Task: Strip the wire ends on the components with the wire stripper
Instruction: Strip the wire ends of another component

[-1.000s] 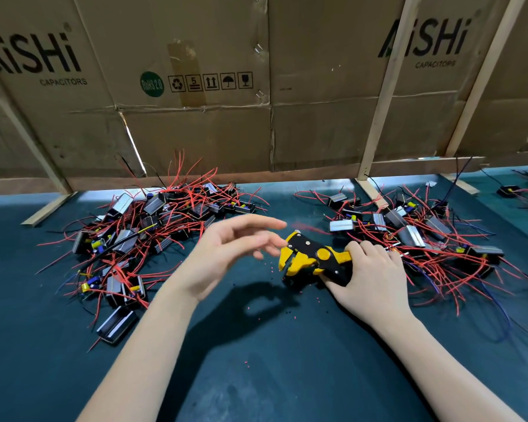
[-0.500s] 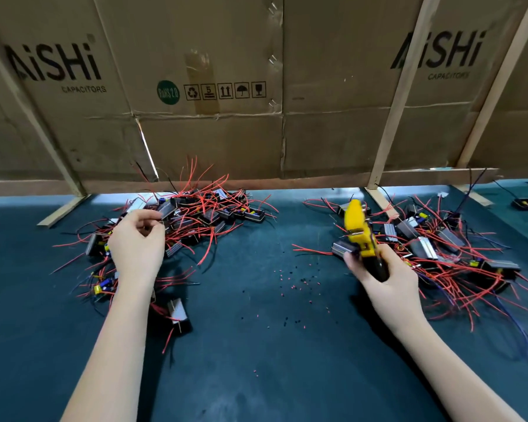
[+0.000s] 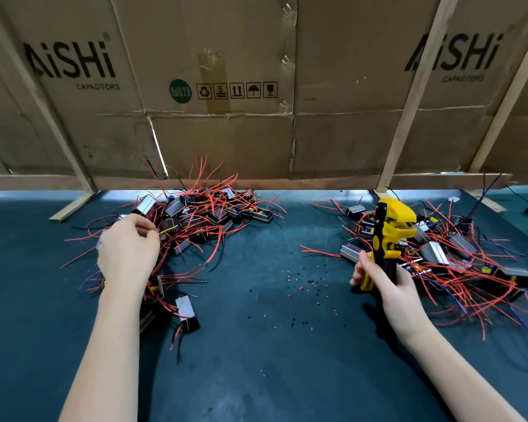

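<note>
Right hand (image 3: 387,284) grips the yellow-black wire stripper (image 3: 389,239) upright, head up, beside the right component pile (image 3: 457,254). Left hand (image 3: 128,248) sits on the left component pile (image 3: 205,217), fingers curled, pinching a yellow wire (image 3: 169,229).

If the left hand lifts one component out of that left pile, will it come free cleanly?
Probably not. The left pile is a tangle of thin red wires, so neighbours may drag along. The wires curve loosely, so they likely flop. The left hand pinches among them, and the small components look light.
</note>
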`<action>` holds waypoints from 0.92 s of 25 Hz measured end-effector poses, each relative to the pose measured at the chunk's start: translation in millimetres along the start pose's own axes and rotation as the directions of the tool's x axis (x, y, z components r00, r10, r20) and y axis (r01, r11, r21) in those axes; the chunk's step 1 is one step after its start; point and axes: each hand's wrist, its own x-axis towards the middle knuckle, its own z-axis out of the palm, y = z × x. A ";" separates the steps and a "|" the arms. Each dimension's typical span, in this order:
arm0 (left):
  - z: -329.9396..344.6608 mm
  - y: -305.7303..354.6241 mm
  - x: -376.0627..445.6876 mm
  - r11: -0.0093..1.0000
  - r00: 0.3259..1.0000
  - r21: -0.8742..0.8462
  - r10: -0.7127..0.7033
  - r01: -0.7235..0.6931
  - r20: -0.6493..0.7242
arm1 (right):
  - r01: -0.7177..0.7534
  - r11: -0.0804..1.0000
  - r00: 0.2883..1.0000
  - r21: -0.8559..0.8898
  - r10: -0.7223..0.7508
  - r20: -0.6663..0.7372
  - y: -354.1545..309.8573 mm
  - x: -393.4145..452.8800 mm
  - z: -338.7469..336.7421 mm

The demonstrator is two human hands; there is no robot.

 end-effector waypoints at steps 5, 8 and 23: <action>14.7 -3.7 2.4 0.990 0.991 -0.037 0.133 -0.133 -0.013 | -0.013 0.999 1.000 0.032 0.014 -0.019 -1.4 3.4 -1.2; 27.7 -10.1 0.3 0.980 0.979 0.026 0.193 -0.195 0.058 | -0.020 0.999 1.000 0.033 0.020 -0.021 -2.2 2.8 -1.0; 33.4 -13.2 -5.2 0.969 0.965 0.101 0.210 -0.227 0.157 | -0.021 0.999 1.000 0.034 0.021 0.001 -1.4 1.8 -1.9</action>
